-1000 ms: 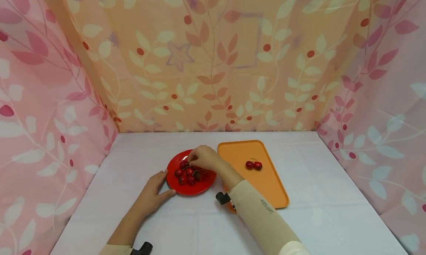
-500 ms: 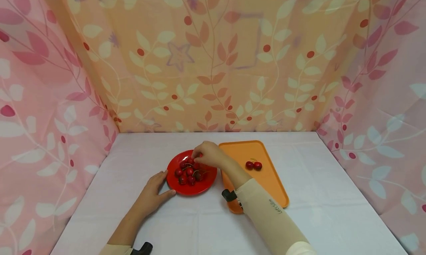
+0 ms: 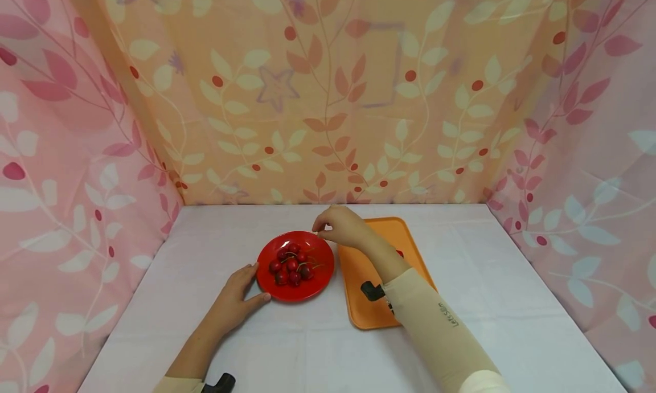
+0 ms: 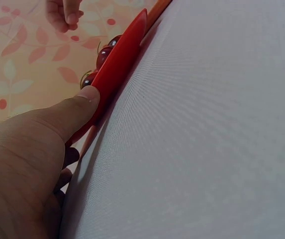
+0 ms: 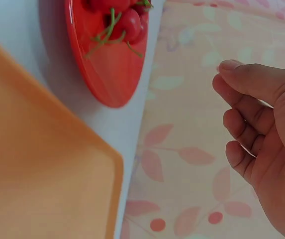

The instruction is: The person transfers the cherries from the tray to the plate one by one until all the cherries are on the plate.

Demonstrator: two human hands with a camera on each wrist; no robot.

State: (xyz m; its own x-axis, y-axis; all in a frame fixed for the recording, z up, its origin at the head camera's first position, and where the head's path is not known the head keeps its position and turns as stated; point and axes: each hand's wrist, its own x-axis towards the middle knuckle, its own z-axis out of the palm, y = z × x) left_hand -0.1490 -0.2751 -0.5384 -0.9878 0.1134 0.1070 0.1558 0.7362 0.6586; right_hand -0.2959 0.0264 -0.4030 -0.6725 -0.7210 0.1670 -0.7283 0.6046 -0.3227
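Observation:
Several dark red cherries (image 3: 291, 264) with green stems lie in a pile on the red plate (image 3: 320, 276). My left hand (image 3: 233, 297) rests at the plate's left edge, thumb and fingers spread along the rim. In the left wrist view its thumb (image 4: 77, 112) touches the rim. My right hand (image 3: 345, 228) is raised beyond the plate's far right edge, over the back left corner of the orange tray (image 3: 369, 313). In the right wrist view the right hand (image 5: 266, 119) has loosely bent fingers, thumb and index tips close together, and no cherry shows between them.
The tray stands just right of the plate on a white-covered table (image 3: 307, 353). A bit of red cherry (image 3: 400, 253) on the tray shows behind my right forearm, which crosses above the tray. Floral cloth (image 3: 328, 97) hangs behind and along both sides.
My right hand has left the cherries at the back of the pile and moved up and right. Its forearm now mostly covers the cherries on the tray. The left hand stays put.

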